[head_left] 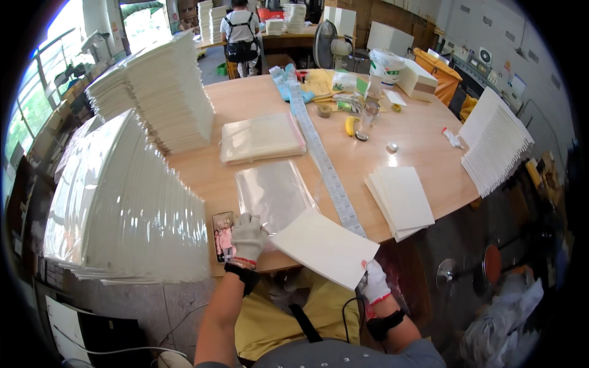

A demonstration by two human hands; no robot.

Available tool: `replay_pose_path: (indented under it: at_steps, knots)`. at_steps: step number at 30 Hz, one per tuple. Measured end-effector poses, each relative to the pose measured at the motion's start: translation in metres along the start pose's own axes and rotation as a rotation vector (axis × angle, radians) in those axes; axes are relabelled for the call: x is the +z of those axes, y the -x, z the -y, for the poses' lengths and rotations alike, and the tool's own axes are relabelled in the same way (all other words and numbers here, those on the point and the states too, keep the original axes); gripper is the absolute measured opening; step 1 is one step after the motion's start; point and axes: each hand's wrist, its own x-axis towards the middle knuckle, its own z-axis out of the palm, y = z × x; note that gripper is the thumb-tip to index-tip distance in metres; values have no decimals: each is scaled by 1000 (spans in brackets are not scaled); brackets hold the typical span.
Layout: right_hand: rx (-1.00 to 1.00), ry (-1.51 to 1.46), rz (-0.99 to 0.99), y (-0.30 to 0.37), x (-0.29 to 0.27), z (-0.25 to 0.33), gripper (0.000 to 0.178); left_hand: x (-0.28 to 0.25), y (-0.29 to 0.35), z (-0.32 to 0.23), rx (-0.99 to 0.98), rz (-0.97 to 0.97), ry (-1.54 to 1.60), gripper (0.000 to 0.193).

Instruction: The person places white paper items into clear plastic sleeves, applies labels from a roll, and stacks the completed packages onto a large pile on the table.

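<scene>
Head view: a white board (325,245) is held tilted at the near edge of the wooden surface (423,138), in front of the torso. Its lower right corner is pinched by the fingers of the gloved right hand (375,282); its far left end is laid over the near right part of a clear plastic sleeve (273,189), which is spread flat on the surface. The gloved left hand (248,238) is placed at the sleeve's near left corner, fingers bent; whether anything is pinched there cannot be told.

Just left of that hand, a phone (224,236) with a lit screen is laid flat. Beyond the sleeve, a pile of clear bags (261,140) is set down. A long label strip (325,168) is stretched across the surface, its near end just beside the board. To the right, a small pile of white boards (405,199) is fanned slightly.

Farther out, a banana (350,126), a glass jar (368,116) and a tape roll (324,111) are grouped. On the left, a tall shiny stack (141,208) is seen, with a matte white stack (175,92) behind it. At the far right edge, a leaning stack (498,144) is placed. In the background, a black fan (326,46) and another person (240,27) are visible.
</scene>
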Motion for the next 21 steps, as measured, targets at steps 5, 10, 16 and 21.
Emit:
replay_pose_path:
  at_steps: [5,10,16,21]
  knots:
    - [53,-132,31,-3,4,-24,8,2,-14,12,-790,573,1080,24]
    - [-47,-102,14,16,15,-27,10,-34,-4,-33,-541,510,785,19]
    - [91,-182,126,42,17,-25,11,230,121,-22,-412,105,1840,34]
    - [143,-90,90,49,5,-53,16,169,140,-85,-406,533,1639,38]
